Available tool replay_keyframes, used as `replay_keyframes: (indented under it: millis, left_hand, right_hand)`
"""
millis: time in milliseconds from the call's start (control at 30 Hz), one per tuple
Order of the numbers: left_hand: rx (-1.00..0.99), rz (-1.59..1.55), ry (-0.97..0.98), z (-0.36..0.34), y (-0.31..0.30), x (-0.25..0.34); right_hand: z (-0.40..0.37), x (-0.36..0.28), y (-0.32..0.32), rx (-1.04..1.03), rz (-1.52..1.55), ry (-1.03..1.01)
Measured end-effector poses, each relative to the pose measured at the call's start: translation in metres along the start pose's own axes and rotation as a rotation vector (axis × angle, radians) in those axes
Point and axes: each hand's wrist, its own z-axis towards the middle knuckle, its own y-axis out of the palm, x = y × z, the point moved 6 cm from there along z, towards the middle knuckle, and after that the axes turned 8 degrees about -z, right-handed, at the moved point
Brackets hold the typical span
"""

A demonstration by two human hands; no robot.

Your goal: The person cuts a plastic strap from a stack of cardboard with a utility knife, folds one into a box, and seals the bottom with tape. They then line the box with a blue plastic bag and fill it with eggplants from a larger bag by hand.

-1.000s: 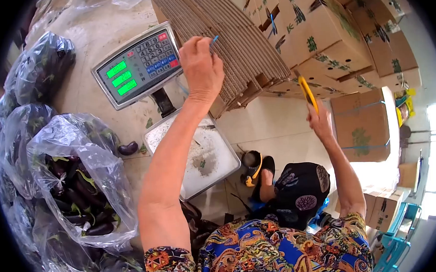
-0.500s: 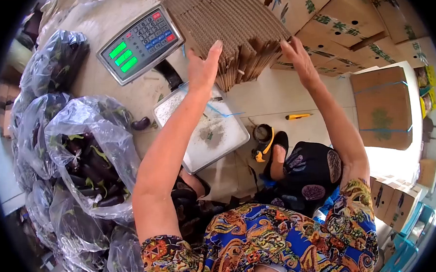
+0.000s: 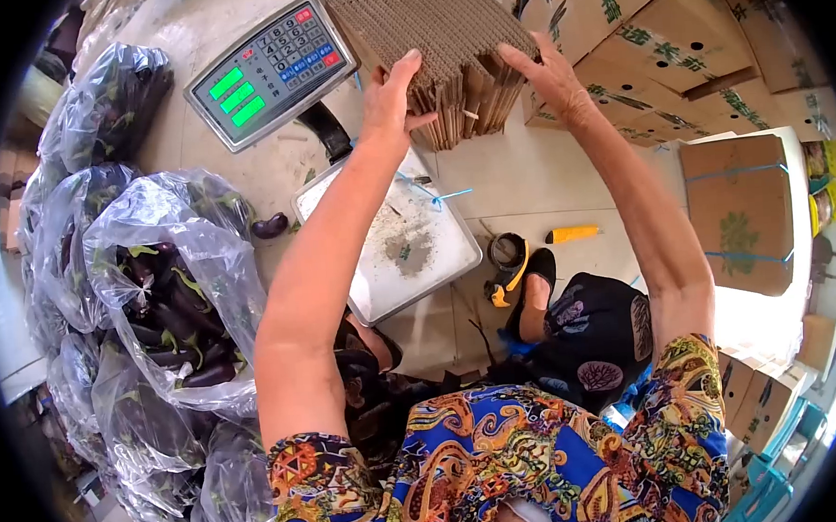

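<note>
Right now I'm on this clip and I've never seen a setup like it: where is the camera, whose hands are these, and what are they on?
There is no machine arm here. One camera, worn on the person's head, looks forward and down, so you see the person's own bare arms reaching away from you. The left hand and right hand are at opposite sides of the near end of a cardboard stack; how firmly they grip it, I can't tell. On the floor stand a weighing scale, with a blue strap lying across its white platform, and a yellow cutter. To the left, an open clear bag holds eggplants.
</note>
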Motion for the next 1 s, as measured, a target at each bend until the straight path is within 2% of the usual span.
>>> replay_keyframes:
  millis: [67, 233, 300, 367, 400, 433, 500, 567, 600, 667, 700, 733, 767, 833, 933, 1000]
  left_hand:
    - [-0.037, 0.044, 0.039, -0.001, 0.001, -0.001]
    - [-0.07, 0.103, -0.085, -0.009, -0.008, -0.001]
    - [-0.016, 0.111, -0.094, -0.008, -0.021, -0.006]
    - [0.05, 0.077, -0.065, -0.006, -0.037, -0.011]
    - [0.082, 0.096, -0.073, -0.003, -0.051, -0.017]
    - [0.112, 0.113, -0.074, -0.001, -0.066, -0.021]
    - [0.105, 0.282, -0.17, -0.009, -0.089, -0.032]
    - [0.059, 0.474, -0.249, -0.028, -0.113, -0.045]
    - [-0.035, 0.632, -0.294, -0.034, -0.128, -0.049]
    - [-0.204, 0.936, -0.405, -0.061, -0.162, -0.056]
    - [-0.253, 1.012, -0.383, -0.08, -0.168, -0.045]
    - [-0.284, 1.089, -0.353, -0.101, -0.174, -0.028]
    - [-0.296, 1.177, -0.338, -0.098, -0.199, -0.033]
    - [-0.219, 1.092, -0.265, -0.13, -0.245, -0.019]
    - [-0.02, 1.04, -0.103, -0.219, -0.305, 0.008]
    - [0.146, 0.89, -0.03, -0.278, -0.361, -0.006]
  right_hand:
    - [0.0, 0.001, 0.0, 0.034, -0.004, -0.023]
    - [0.001, 0.015, -0.001, 0.006, 0.03, 0.075]
    - [-0.002, -0.002, -0.002, -0.02, 0.124, -0.017]
    - [0.002, 0.01, 0.003, -0.049, 0.203, -0.091]
    - [-0.004, 0.01, 0.001, 0.015, 0.167, -0.062]
    - [0.001, -0.005, -0.005, 0.056, 0.088, -0.151]
    - [-0.002, -0.008, -0.007, 0.004, 0.146, -0.172]
    - [-0.011, -0.01, -0.015, 0.066, 0.197, -0.056]
    - [-0.018, -0.012, -0.014, 0.089, 0.222, -0.004]
    - [-0.046, -0.005, -0.017, 0.141, 0.201, -0.054]
    - [-0.053, -0.007, -0.018, 0.153, 0.199, -0.102]
    - [-0.061, -0.004, -0.016, 0.068, 0.194, 0.023]
    - [-0.061, 0.031, 0.009, -0.031, 0.197, 0.146]
    - [-0.067, 0.038, 0.019, -0.137, -0.056, 0.04]
    - [-0.101, 0.065, 0.03, -0.381, -0.241, 0.056]
    - [-0.118, 0.094, 0.033, -0.529, -0.331, 0.056]
